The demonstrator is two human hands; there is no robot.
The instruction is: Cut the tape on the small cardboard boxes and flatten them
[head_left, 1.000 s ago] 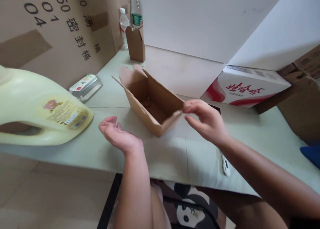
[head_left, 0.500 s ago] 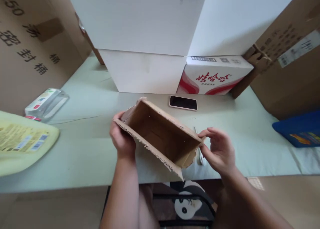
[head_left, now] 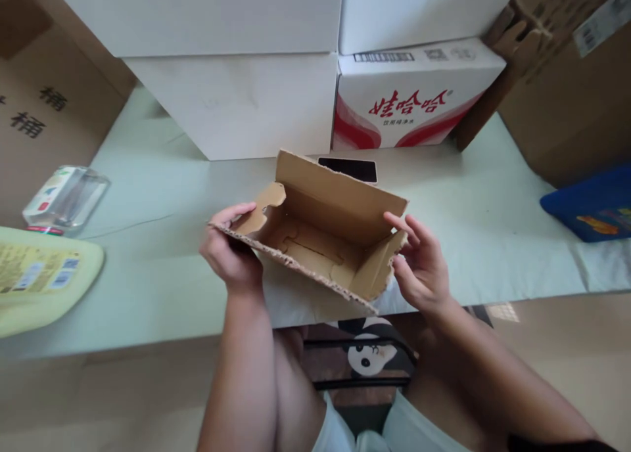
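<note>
The cardboard box [head_left: 328, 199] had tipped and opened wider since the earlier frame — more of its far wall and seamed floor showed, and that wall now partly hid the phone [head_left: 350, 168] behind it. The box sat tilted between both hands over the near part of the table [head_left: 148, 288]; whether it touched the cloth could not be told. The left hand [head_left: 231, 249] was clamped on its left end, a finger over the end flap [head_left: 259, 212]. The right hand [head_left: 424, 265] had its fingers spread about the right end; how firmly they pinched could not be told. The step in hand looked like handling the open walls — a further move would call for a light, even grip along those ragged edges.
</note>
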